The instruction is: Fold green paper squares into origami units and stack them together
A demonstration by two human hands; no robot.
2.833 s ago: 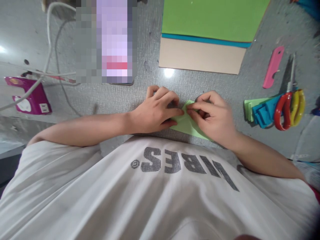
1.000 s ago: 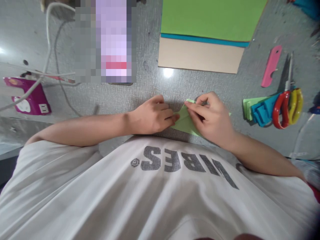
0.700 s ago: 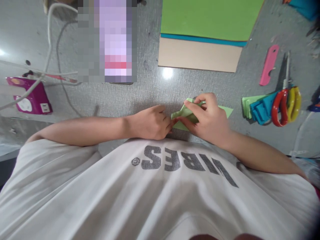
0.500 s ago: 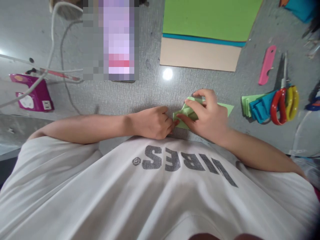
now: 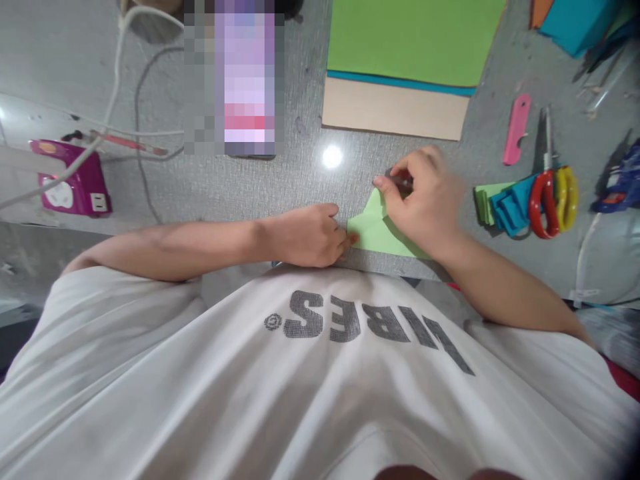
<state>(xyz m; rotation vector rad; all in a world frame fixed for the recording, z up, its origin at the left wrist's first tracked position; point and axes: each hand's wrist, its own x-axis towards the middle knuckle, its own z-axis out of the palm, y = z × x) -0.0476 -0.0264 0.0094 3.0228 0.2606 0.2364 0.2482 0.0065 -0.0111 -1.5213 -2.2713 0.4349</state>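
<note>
A light green paper (image 5: 383,233) with creases lies on the grey table near its front edge, its upper left part lifted to a point. My right hand (image 5: 423,197), partly blurred, pinches that raised corner between thumb and fingers and covers the paper's right side. At the paper's left edge my left hand (image 5: 320,237) is curled closed, with fingertips gripping the edge; the exact grip is partly hidden by the knuckles.
Right of the hands lie folded green and blue papers (image 5: 510,205), red- and yellow-handled scissors (image 5: 544,207) and a pink cutter (image 5: 517,130). Ahead are stacked coloured sheets (image 5: 400,110) and a pixelated phone (image 5: 247,80). A purple power socket (image 5: 75,183) with white cable sits left.
My right hand has moved up and away from the table's front edge, pulling the folded part of the green paper open. My left hand stays at the paper's left edge. The view has shifted slightly.
</note>
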